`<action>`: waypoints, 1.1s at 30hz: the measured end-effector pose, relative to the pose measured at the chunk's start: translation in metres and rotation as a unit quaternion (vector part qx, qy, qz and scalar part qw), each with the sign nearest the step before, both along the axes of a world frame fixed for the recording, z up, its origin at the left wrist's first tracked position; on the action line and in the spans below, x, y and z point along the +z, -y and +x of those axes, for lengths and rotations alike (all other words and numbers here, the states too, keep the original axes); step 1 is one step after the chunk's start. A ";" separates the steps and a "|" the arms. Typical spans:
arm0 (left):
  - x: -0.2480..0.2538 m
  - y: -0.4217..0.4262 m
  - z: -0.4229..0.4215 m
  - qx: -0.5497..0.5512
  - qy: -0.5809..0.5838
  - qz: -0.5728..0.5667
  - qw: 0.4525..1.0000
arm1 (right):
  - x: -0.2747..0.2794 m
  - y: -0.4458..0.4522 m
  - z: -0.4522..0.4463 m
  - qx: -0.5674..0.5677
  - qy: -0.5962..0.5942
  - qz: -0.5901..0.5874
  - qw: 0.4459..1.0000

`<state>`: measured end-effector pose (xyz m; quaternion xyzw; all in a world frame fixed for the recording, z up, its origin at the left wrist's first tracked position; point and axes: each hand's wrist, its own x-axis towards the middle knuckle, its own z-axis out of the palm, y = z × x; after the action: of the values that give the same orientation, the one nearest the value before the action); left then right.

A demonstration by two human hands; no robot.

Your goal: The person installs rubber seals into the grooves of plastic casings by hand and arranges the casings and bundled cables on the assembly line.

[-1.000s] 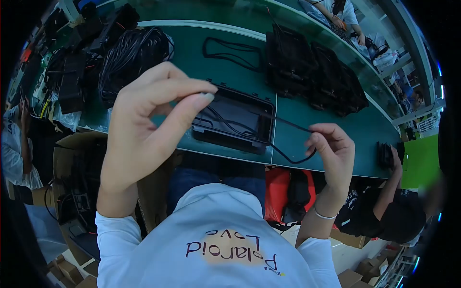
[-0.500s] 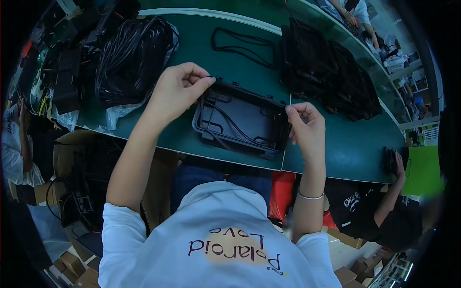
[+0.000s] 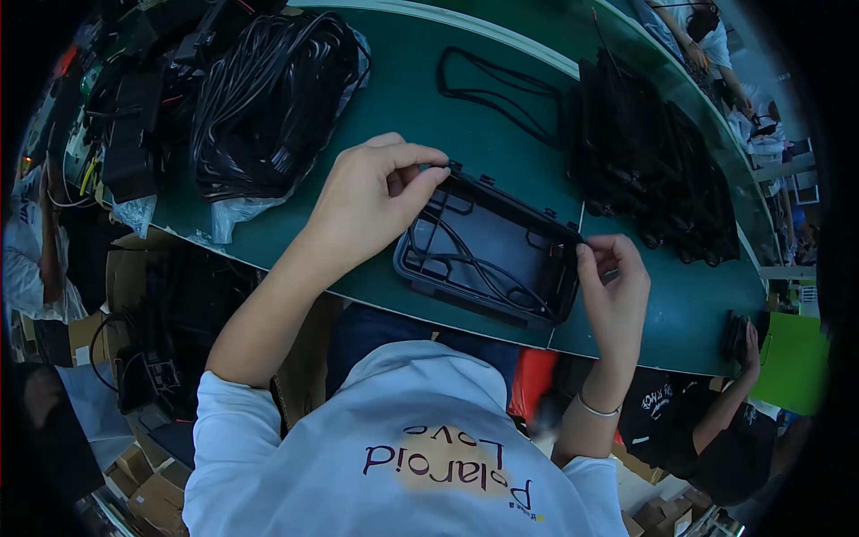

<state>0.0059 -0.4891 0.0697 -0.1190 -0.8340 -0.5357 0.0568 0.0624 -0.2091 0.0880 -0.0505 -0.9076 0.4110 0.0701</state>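
Note:
A black plastic box (image 3: 501, 260) without a lid lies tilted near the front edge of the green table, its opening facing up. Inside it, a thin black rubber seal (image 3: 474, 257) droops in crossing loops. My left hand (image 3: 380, 188) pinches the seal at the far left corner of the box rim, thumb against forefinger. At the far right corner, the thumb and forefinger of my right hand (image 3: 617, 277) are closed on the rim and seal; the exact contact is hidden behind the fingertips.
Another black rubber loop (image 3: 501, 85) lies farther back on the table (image 3: 403, 80). Stacked black boxes (image 3: 653, 161) stand at right, and a big bundle of black cables (image 3: 268, 107) at left. A co-worker's hand (image 3: 750, 345) is at the right end, beside a green panel (image 3: 792, 362).
The box, both hands and the table have shifted right and slightly down in view. More of the seal now crosses the inside of the box. Both hands keep their pinch.

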 end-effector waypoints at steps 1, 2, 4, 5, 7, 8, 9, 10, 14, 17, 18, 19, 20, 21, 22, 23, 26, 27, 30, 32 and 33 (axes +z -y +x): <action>-0.001 0.001 0.000 -0.007 0.010 0.007 1.000 | 0.005 0.007 0.000 -0.001 -0.063 0.092 0.994; -0.002 0.002 0.000 -0.014 0.020 0.013 1.000 | 0.009 0.014 -0.001 -0.002 -0.126 0.182 0.975; -0.004 0.003 0.001 -0.017 0.028 0.037 0.999 | 0.017 0.028 -0.008 0.058 -0.161 0.163 0.972; -0.004 0.004 0.002 -0.023 0.036 0.062 0.997 | 0.020 0.037 -0.014 0.116 -0.197 0.143 0.963; 0.000 0.008 0.008 -0.025 0.019 0.048 0.998 | 0.024 0.058 -0.030 0.215 -0.212 0.125 0.945; 0.003 0.010 0.012 -0.030 0.003 0.037 0.999 | 0.024 0.067 -0.037 0.250 -0.196 0.118 0.941; 0.005 0.012 0.018 -0.028 0.003 0.037 0.999 | 0.019 0.073 -0.046 0.272 -0.194 0.114 0.936; 0.008 0.014 0.026 -0.028 -0.034 0.011 0.999 | 0.015 0.077 -0.053 0.273 -0.194 0.114 0.935; 0.012 0.020 0.048 -0.078 -0.149 -0.093 0.981 | 0.005 0.085 -0.073 0.320 -0.220 0.102 0.916; 0.011 0.021 0.053 -0.101 -0.172 -0.125 0.972 | 0.002 0.089 -0.077 0.322 -0.196 0.081 0.923; 0.011 0.022 0.053 -0.119 -0.191 -0.141 0.964 | 0.002 0.090 -0.078 0.317 -0.182 0.073 0.928; 0.009 0.023 0.053 -0.119 -0.190 -0.140 0.964 | 0.002 0.091 -0.078 0.318 -0.180 0.074 0.928; 0.007 0.024 0.053 -0.137 -0.188 -0.136 0.963 | 0.003 0.092 -0.078 0.322 -0.175 0.073 0.928; 0.006 0.025 0.053 -0.154 -0.186 -0.132 0.961 | 0.003 0.092 -0.078 0.325 -0.170 0.071 0.927; 0.005 0.025 0.053 -0.154 -0.186 -0.131 0.961 | 0.003 0.093 -0.078 0.325 -0.170 0.072 0.927; 0.005 0.025 0.053 -0.156 -0.185 -0.125 0.962 | 0.002 0.094 -0.079 0.331 -0.175 0.084 0.923; 0.004 0.026 0.053 -0.158 -0.188 -0.111 0.963 | 0.001 0.095 -0.081 0.346 -0.177 0.101 0.916; 0.003 0.026 0.053 -0.158 -0.192 -0.106 0.963 | 0.001 0.095 -0.082 0.355 -0.174 0.104 0.913; -0.001 0.027 0.053 -0.155 -0.194 -0.093 0.964 | 0.006 0.099 -0.084 0.363 -0.194 0.124 0.903; -0.002 0.028 0.054 -0.155 -0.193 -0.093 0.965 | 0.009 0.097 -0.086 0.376 -0.184 0.123 0.900; -0.002 0.029 0.054 -0.155 -0.192 -0.092 0.965 | 0.011 0.096 -0.088 0.387 -0.176 0.122 0.897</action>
<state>0.0599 -0.5177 0.0674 -0.3526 -0.8246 -0.4255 0.1210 -0.0252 -0.3052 0.0990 0.3868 -0.8713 0.2940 0.0694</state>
